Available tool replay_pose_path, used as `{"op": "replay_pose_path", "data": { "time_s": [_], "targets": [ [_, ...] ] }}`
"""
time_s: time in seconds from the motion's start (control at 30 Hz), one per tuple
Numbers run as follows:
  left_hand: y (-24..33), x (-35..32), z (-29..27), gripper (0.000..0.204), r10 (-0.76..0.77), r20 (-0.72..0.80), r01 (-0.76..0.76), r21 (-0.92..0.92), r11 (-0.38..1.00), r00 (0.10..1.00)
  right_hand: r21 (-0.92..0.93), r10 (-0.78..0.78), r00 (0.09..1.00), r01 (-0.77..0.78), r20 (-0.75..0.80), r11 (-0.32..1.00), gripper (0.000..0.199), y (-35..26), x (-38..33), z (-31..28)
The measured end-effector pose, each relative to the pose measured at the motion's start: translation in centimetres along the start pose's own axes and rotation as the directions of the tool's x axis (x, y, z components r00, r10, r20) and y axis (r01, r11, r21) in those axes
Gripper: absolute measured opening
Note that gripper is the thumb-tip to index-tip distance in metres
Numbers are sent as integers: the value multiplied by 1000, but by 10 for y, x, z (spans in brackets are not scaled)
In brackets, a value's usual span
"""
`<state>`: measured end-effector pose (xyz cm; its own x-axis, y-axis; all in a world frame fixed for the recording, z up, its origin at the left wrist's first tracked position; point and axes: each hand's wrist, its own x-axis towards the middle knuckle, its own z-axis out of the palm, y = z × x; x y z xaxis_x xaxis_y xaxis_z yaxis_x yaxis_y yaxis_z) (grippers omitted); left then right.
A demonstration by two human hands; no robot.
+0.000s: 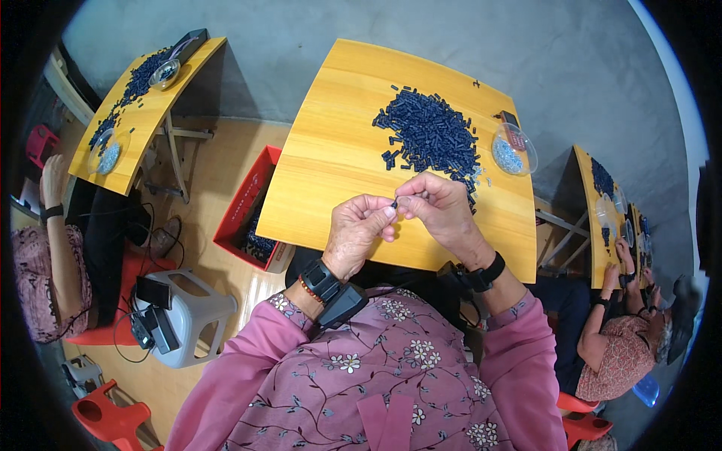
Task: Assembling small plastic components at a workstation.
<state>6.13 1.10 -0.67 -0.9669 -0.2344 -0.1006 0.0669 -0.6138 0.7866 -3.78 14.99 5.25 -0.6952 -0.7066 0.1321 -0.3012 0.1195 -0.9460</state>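
Between the fingertips of both hands, over the near part of the wooden table (323,143), is a small dark cylindrical piece (395,203). My left hand (356,229) is closed, pinching it from the left. From the right, my right hand (438,207) pinches at the same spot; whether it grips the dark piece or something smaller cannot be made out. Beyond the hands lies a heap of short dark blue plastic pieces (429,131). A clear round bowl (529,154) with small pale bluish bits stands right of the heap.
Left of the table, a red box (242,207) with dark pieces inside sits on the floor. A grey plastic stool (199,312) carries black devices and cables. Other people work at a left table (162,101) and a right table (594,225). A small dark device (509,118) lies near the far right edge.
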Motion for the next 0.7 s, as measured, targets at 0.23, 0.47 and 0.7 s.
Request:
{"op": "replay_pose_path", "data": {
  "time_s": [0.23, 0.47, 0.7],
  "targets": [
    [-1, 0, -1, 12, 0, -11, 1, 21, 1000, 1000, -150, -128, 992, 128, 7, 980, 4, -2, 0, 0],
    [-4, 2, -2, 11, 31, -4, -31, 32, 999, 1000, -82, -58, 997, 62, 49, 995, 4, 0, 1, -1],
    [-5, -1, -2, 7, 33, -7, -33, 12, 999, 999, -50, -100, 993, 103, 67, 993, 9, 11, -6, 0]
  ]
}}
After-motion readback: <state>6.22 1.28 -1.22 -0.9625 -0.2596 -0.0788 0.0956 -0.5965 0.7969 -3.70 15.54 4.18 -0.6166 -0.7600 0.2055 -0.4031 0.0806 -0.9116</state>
